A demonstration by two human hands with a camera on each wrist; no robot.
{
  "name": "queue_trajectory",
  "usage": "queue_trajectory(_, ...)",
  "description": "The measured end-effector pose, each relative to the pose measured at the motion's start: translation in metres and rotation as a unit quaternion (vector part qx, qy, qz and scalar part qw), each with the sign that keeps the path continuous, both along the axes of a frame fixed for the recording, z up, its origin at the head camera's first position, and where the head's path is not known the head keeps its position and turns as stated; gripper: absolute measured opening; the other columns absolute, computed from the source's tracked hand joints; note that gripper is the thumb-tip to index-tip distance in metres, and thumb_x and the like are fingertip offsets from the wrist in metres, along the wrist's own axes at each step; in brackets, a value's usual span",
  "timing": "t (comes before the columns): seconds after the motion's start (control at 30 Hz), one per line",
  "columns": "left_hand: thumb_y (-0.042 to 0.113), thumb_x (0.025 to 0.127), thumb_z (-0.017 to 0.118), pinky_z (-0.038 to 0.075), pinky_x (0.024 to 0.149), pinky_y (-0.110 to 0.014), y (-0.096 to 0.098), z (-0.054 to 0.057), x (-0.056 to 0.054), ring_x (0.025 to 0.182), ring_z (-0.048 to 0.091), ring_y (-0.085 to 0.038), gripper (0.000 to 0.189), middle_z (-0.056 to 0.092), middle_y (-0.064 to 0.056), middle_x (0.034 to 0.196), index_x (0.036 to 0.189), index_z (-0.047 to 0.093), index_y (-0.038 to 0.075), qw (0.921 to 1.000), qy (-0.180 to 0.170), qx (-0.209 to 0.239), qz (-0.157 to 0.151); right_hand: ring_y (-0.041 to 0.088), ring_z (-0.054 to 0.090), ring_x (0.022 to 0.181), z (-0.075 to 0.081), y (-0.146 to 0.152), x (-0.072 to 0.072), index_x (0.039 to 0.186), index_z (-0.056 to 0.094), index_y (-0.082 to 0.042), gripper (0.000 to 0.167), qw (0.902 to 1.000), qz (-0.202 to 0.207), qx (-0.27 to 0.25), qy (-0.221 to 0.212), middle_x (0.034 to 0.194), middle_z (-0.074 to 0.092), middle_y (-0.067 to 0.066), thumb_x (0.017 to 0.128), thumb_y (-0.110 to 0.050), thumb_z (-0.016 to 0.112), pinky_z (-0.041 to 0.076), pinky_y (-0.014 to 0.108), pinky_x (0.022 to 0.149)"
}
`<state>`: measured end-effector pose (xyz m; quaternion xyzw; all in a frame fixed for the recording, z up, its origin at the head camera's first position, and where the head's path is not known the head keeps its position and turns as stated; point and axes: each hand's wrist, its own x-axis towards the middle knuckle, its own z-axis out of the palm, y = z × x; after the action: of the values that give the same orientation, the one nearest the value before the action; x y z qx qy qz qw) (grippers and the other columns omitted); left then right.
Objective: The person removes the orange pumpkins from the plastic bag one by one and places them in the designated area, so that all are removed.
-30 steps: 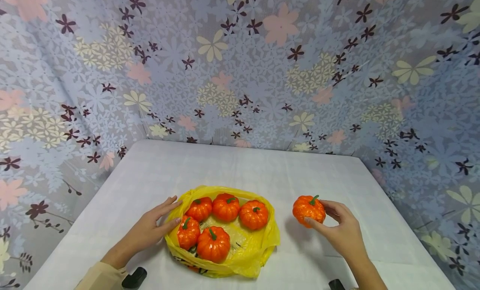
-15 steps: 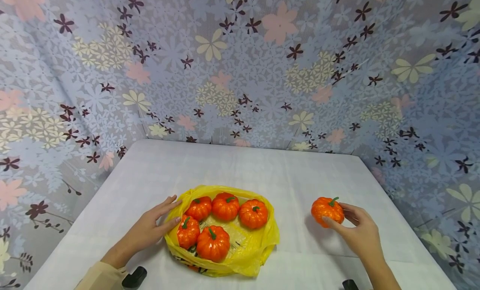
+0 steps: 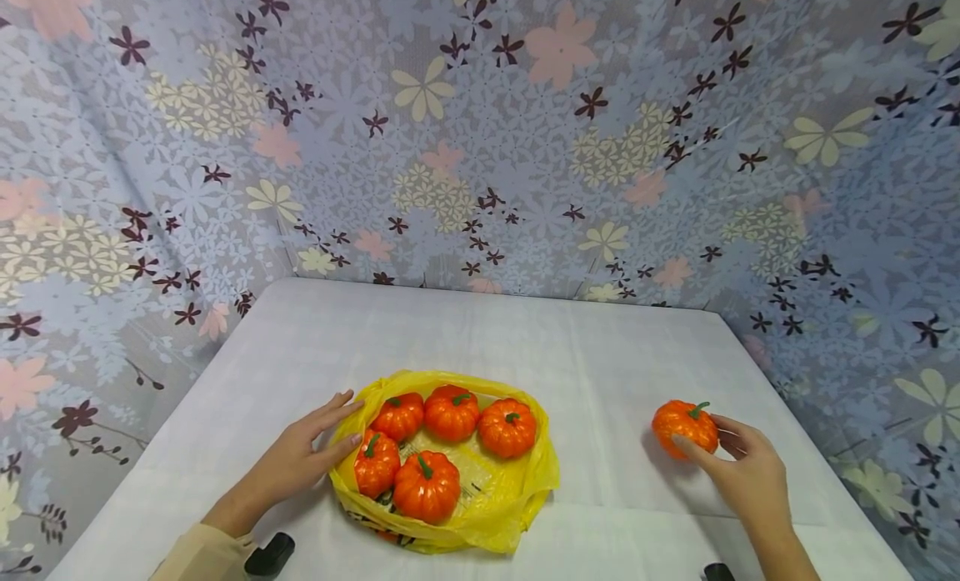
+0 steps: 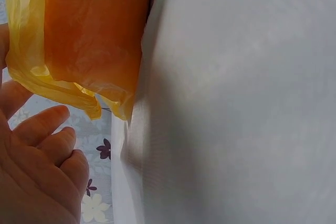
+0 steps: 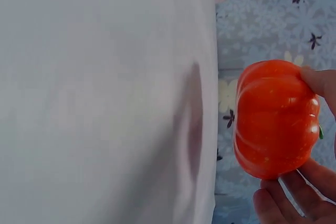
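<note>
Head view: right hand pinches a pumpkin above the table's right side; left hand, fingers loosely spread, touches the bag's left rim. A light, level grip seems best.

Flower-patterned blue-grey backdrop around a white-covered table

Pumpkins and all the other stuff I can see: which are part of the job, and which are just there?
Seem part of the job:
- the pumpkin the right hand holds
- the other pumpkins
- the yellow bag around them, left hand at its edge

Seem just there:
- white table
- flowery backdrop
</note>
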<state>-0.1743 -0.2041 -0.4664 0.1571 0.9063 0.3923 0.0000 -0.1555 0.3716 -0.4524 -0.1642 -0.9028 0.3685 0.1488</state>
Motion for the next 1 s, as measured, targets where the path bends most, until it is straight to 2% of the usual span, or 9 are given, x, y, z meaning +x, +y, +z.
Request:
queue_trajectory(0.23,0.048,0.098,0.063,0.024,0.110,-0.070,0.000,0.000,0.000,0.146,0.028,-0.042,0.060,0.035,-0.012,0.160,0.148,0.054,0.017,1.0000,-0.005,0.002,0.001,0.048,0.049,0.125,-0.002,0.012,0.001,0.141,0.051,0.006,0.086,0.9993,-0.026,-0.006,-0.026,0.142,0.046,0.030,0.083,-0.051,0.080,0.043,0.061,0.102)
queue_trajectory(0.37,0.048,0.098,0.063,0.024,0.110,-0.070,0.000,0.001,0.001,0.146,0.028,-0.042,0.060,0.035,-0.013,0.160,0.148,0.054,0.017,1.0000,-0.005,0.005,0.000,0.049,0.048,0.126,-0.003,0.016,0.000,0.140,0.051,0.007,0.085,0.9989,-0.037,-0.012,-0.026,0.141,0.045,0.031,0.084,-0.048,0.081,0.042,0.062,0.103)
queue_trajectory(0.57,0.048,0.098,0.063,0.024,0.110,-0.069,0.000,0.001,0.001,0.146,0.028,-0.041,0.060,0.035,-0.013,0.160,0.148,0.053,0.017,1.0000,0.000,0.005,-0.001,0.050,0.047,0.127,-0.004,0.019,-0.002,0.142,0.049,0.007,0.087,0.9977,-0.052,-0.002,-0.044,0.143,0.044,0.033,0.084,-0.052,0.079,0.043,0.060,0.103)
queue_trajectory(0.83,0.049,0.098,0.062,0.024,0.111,-0.069,0.001,0.002,0.001,0.146,0.028,-0.041,0.061,0.035,-0.013,0.159,0.148,0.054,0.016,1.0000,-0.004,0.002,0.001,0.055,0.044,0.125,-0.003,0.025,-0.004,0.142,0.045,0.010,0.098,0.9925,-0.048,0.019,-0.111,0.142,0.042,0.038,0.082,-0.062,0.075,0.042,0.064,0.102)
queue_trajectory(1.0,0.049,0.098,0.062,0.024,0.111,-0.069,0.002,0.002,0.001,0.146,0.028,-0.041,0.061,0.035,-0.013,0.160,0.148,0.054,0.016,1.0000,-0.005,0.001,0.002,0.056,0.041,0.126,-0.002,0.024,-0.005,0.143,0.044,0.011,0.097,0.9916,-0.046,0.022,-0.119,0.142,0.040,0.039,0.083,-0.058,0.076,0.041,0.064,0.102)
